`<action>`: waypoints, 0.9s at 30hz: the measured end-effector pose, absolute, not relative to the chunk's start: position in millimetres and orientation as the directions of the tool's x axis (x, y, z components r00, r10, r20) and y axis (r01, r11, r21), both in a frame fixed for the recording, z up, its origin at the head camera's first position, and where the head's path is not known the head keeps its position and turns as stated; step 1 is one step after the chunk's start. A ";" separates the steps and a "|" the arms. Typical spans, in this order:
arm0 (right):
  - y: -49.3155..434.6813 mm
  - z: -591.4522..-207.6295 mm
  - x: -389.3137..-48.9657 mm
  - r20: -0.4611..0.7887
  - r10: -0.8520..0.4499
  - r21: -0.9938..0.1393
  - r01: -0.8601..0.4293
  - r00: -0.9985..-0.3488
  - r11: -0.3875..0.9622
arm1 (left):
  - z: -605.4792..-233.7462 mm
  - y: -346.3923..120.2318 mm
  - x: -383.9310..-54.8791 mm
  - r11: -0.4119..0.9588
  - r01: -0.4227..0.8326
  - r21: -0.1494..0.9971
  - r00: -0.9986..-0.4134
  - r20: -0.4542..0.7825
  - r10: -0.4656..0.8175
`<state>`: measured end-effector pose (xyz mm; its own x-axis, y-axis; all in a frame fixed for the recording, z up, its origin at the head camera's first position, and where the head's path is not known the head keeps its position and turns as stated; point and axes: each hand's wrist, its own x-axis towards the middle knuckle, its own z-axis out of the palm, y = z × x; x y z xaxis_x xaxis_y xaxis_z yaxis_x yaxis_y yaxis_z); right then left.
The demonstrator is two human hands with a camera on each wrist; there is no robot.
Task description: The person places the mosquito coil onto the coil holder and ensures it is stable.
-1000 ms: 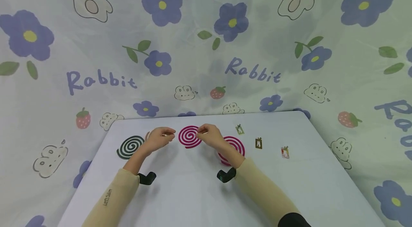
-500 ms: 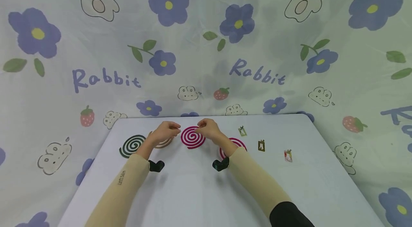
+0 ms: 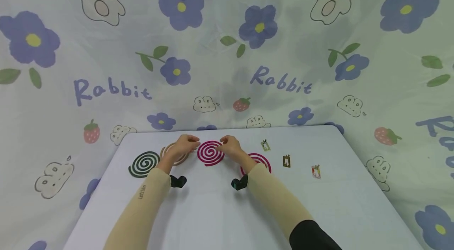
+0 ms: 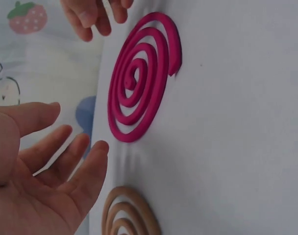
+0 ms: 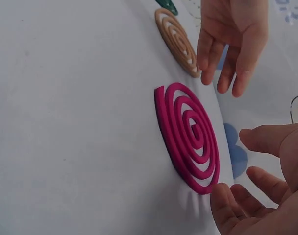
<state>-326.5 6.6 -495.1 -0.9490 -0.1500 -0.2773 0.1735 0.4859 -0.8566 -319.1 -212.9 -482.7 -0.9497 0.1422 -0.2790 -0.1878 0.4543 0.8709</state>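
A pink mosquito coil lies flat on the white table between my hands in the head view. My left hand hovers at its left edge, partly over a tan mosquito coil. Its fingers are spread and hold nothing in the left wrist view. At the pink coil's right edge is my right hand. In the right wrist view its fingers are relaxed with nothing between them; the fingertips are close to the coil's rim, and I cannot tell whether they touch it.
A dark green coil lies at the left. Under the right forearm, a second pink coil is partly hidden. Farther right lie three small metal pieces: one pale gold piece, one brown-gold piece and one reddish piece. A patterned cloth hangs behind the table.
My left hand has moved right, towards the pink coil, and more of the tan coil shows. The right hand has shifted only slightly. The coils appear to lie where they were.
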 end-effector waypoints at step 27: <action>6.4 -525.2 -325.9 -0.256 -0.058 -0.836 0.191 -0.965 0.515 | -516.6 -204.7 -314.9 0.461 -0.203 0.864 -0.969 -0.245 0.033</action>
<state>-325.9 6.4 -525.2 -0.9649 -0.0584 -0.2559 0.1906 0.5146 -0.8360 -314.9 -204.7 -516.6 -0.9689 0.0332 -0.2451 -0.2028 0.4608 0.8640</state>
